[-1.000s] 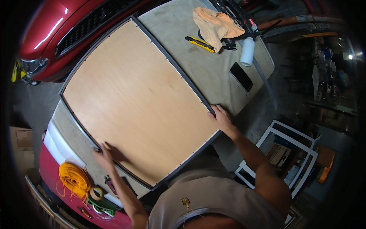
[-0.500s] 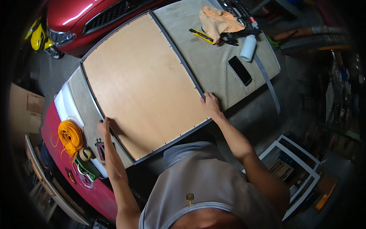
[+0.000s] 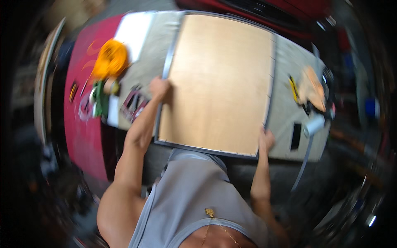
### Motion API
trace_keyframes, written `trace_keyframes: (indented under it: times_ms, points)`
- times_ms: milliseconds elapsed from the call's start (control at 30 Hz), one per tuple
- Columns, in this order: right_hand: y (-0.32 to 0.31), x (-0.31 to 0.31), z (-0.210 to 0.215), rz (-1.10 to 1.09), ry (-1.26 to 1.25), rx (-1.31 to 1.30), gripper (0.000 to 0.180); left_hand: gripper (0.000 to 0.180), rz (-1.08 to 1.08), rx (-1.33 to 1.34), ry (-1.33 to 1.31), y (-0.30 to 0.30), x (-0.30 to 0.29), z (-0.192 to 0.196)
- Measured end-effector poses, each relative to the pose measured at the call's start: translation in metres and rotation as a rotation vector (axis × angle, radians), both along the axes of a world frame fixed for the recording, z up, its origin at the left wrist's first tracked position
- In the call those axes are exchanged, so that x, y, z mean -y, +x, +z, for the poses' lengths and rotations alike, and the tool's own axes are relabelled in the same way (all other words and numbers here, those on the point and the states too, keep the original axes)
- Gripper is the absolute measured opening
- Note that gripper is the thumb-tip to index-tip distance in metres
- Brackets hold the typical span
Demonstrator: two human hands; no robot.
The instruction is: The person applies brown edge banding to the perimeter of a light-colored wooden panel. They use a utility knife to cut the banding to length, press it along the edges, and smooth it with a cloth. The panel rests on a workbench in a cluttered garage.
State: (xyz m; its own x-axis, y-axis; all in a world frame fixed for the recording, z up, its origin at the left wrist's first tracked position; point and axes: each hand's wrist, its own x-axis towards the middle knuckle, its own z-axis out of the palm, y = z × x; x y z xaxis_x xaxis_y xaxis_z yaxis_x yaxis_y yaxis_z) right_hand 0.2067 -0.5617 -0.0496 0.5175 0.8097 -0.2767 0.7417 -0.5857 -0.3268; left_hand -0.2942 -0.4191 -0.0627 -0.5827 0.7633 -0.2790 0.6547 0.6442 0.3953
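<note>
A pale plywood panel (image 3: pixel 219 82) in a dark grey frame lies across the cloth-covered work surface in front of me. Small dark fasteners dot the inner edges of the frame. With closed fingers, my left hand (image 3: pixel 159 88) grips the left side rail, its fingertips partly hidden at the edge. Lower down on the opposite rail, near the close right corner, my right hand (image 3: pixel 266 139) is closed around the frame. The picture is smeared by motion, so finer detail is lost.
Left of the panel lie an orange rope coil (image 3: pixel 111 58), a tape roll (image 3: pixel 111 85) and a green object (image 3: pixel 98 99). To the right are a yellow cutter (image 3: pixel 293 89), an orange cloth (image 3: pixel 311 89), a pale bottle (image 3: pixel 314 125) and a phone (image 3: pixel 295 136). A red car (image 3: pixel 264 10) stands beyond.
The whole view has swung round, so the panel, table and car appear turned clockwise. Both hands still hold the frame's side rails.
</note>
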Motion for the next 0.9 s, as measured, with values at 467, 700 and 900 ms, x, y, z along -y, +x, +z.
trace_keyframes:
  times_ms: [467, 700, 900]
  points:
    - [0.034, -0.027, -0.037, -0.397, -0.173, -0.251, 0.048, 0.075, 0.378, -0.425, 0.256, -0.146, 0.054, 0.014]
    - [-0.024, -0.037, 0.020, -0.013, -0.254, 0.384, 0.054, 0.038, 0.273, -0.367, 0.436, -0.236, 0.080, 0.050]
    - [-0.180, -0.048, 0.096, 0.615, 0.357, -0.631, 0.038, 0.023, 0.273, 1.189, 0.452, -0.062, 0.110, 0.135]
